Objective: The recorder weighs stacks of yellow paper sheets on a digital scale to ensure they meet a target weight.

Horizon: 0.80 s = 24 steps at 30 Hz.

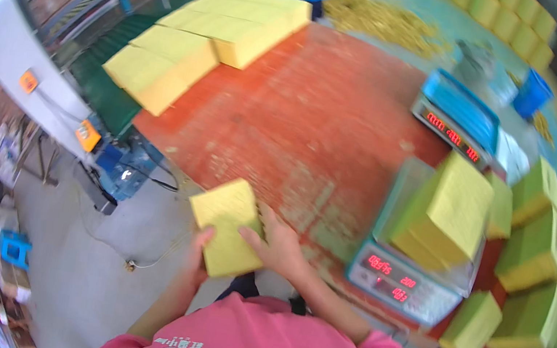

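Yellow paper stack (228,226) sits gripped between my left hand (193,263) and right hand (279,244) at the red bench's (302,119) near edge. Right of it, another stack (450,212) already rests on the near scale (402,282); mine isn't weighed yet.

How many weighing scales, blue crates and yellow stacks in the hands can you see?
Weighing scales: 2, one near with a yellow stack on it, one farther
Blue crate: 1
Yellow stack in the hands: 1, held by the left hand and right hand
Total: 4
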Each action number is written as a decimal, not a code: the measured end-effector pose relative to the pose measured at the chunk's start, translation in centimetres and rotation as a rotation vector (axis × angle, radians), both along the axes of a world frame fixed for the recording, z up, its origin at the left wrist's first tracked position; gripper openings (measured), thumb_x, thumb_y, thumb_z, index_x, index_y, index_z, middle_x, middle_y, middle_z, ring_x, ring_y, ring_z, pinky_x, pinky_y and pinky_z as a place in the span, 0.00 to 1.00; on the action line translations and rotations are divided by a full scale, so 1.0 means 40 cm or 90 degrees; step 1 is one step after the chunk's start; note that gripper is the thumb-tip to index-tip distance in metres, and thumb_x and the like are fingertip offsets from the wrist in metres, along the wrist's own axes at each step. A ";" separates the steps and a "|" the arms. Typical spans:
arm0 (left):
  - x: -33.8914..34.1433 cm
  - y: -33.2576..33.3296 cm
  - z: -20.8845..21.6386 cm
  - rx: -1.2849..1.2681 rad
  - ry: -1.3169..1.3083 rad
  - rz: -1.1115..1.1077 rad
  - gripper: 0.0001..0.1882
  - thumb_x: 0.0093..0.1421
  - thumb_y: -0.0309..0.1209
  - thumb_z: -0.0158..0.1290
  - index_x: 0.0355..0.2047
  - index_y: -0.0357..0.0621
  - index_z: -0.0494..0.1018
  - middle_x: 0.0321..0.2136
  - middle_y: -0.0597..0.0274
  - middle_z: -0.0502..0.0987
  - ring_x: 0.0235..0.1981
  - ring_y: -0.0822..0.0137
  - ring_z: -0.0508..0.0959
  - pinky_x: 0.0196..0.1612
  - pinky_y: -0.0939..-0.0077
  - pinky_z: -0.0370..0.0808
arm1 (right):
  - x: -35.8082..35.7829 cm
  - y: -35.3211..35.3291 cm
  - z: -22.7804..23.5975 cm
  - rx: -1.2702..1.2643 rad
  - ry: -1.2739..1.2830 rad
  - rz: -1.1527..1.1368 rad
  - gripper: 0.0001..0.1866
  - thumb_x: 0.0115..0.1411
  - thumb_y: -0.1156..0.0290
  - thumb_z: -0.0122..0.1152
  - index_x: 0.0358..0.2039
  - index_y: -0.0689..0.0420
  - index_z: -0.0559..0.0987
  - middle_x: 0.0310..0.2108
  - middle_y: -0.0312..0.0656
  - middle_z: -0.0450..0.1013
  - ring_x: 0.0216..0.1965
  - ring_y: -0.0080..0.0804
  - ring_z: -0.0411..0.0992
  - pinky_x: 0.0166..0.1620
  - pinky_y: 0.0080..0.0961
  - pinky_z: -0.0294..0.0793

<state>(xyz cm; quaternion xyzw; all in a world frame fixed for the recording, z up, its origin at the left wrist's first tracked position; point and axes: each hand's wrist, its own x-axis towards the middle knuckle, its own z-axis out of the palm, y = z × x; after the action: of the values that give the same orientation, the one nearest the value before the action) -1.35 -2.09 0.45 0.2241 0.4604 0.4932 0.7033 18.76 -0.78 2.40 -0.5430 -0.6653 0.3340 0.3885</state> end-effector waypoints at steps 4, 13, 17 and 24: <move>0.000 -0.048 0.005 -0.063 -0.117 0.024 0.28 0.61 0.44 0.51 0.59 0.43 0.66 0.54 0.53 0.73 0.54 0.56 0.74 0.56 0.59 0.73 | 0.076 -0.069 -0.011 -0.052 0.128 -0.048 0.38 0.60 0.49 0.57 0.61 0.65 0.62 0.49 0.65 0.71 0.49 0.58 0.73 0.52 0.43 0.72; 0.245 0.007 0.340 0.212 -0.151 -0.188 0.29 0.61 0.46 0.48 0.57 0.40 0.68 0.51 0.55 0.76 0.48 0.61 0.78 0.52 0.64 0.75 | 0.367 -0.265 0.248 -0.045 0.341 -0.116 0.36 0.65 0.52 0.55 0.64 0.66 0.61 0.54 0.53 0.71 0.55 0.37 0.68 0.55 0.32 0.70; 0.529 0.049 0.560 0.383 0.064 -0.310 0.25 0.64 0.42 0.48 0.56 0.41 0.69 0.51 0.56 0.76 0.48 0.67 0.77 0.52 0.70 0.73 | 0.571 -0.298 0.431 -0.011 0.340 -0.223 0.25 0.65 0.62 0.54 0.57 0.66 0.69 0.38 0.45 0.75 0.29 0.24 0.74 0.29 0.24 0.75; 0.857 0.179 0.632 0.271 -0.010 -0.577 0.27 0.62 0.45 0.52 0.56 0.42 0.67 0.48 0.57 0.76 0.49 0.61 0.75 0.53 0.62 0.71 | 0.809 -0.257 0.421 0.012 0.452 -0.326 0.17 0.66 0.66 0.50 0.51 0.61 0.75 0.33 0.35 0.76 0.27 0.21 0.73 0.29 0.19 0.72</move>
<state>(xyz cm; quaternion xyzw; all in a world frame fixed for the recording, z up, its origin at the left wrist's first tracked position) 32.93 5.05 25.74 0.5364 0.2005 0.2231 0.7889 51.11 -11.05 19.24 -0.5383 -0.3370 0.3866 0.6687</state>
